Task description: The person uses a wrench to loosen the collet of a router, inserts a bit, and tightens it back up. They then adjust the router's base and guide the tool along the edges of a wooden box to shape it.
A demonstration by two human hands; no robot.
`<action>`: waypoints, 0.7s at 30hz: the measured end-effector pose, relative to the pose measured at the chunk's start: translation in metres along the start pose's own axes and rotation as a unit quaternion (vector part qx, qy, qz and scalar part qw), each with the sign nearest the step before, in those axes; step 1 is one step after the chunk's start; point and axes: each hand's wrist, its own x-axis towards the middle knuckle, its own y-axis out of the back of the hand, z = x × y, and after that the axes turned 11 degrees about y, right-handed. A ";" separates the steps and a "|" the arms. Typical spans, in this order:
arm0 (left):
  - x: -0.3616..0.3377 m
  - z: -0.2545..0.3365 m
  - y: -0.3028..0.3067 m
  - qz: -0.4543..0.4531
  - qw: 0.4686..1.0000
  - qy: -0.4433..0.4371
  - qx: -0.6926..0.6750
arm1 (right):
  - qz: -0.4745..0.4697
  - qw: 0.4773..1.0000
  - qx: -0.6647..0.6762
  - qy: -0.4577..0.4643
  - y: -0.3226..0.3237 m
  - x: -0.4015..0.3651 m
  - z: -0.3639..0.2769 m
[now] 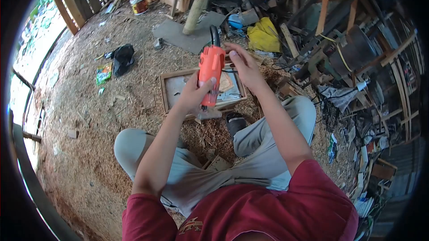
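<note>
My left hand (195, 92) is wrapped round the body of an orange power tool (212, 64) with a black cord at its top and a clear base at its lower end. My right hand (245, 65) is just right of the tool's upper part, fingers apart and holding nothing. Below the tool, a shallow wooden frame or tray (166, 90) with a pale panel lies on the ground, partly hidden by the tool and my left hand. A small light wooden piece (227, 81) rests inside it.
Shavings cover the ground. A black bag (122, 59) and a green packet (103, 73) lie at left, a paint tin (139, 4) behind. A wooden pole (199, 6) stands ahead. Yellow cloth (263, 35), scrap wood and a machine (353, 51) crowd the right.
</note>
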 end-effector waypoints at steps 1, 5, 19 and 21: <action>-0.003 -0.004 -0.005 -0.021 0.999 -0.020 0.018 | -0.019 0.999 -0.015 0.044 0.007 -0.001 0.002; -0.022 -0.001 -0.024 -0.111 0.994 -0.012 -0.018 | -0.009 1.000 -0.015 -0.002 0.026 -0.014 -0.016; -0.031 -0.012 -0.040 -0.165 0.982 0.042 -0.081 | 0.042 0.999 0.005 0.008 0.021 -0.023 -0.002; -0.033 -0.006 -0.042 -0.155 0.983 0.052 -0.084 | 0.032 0.999 0.010 -0.002 0.021 -0.021 0.007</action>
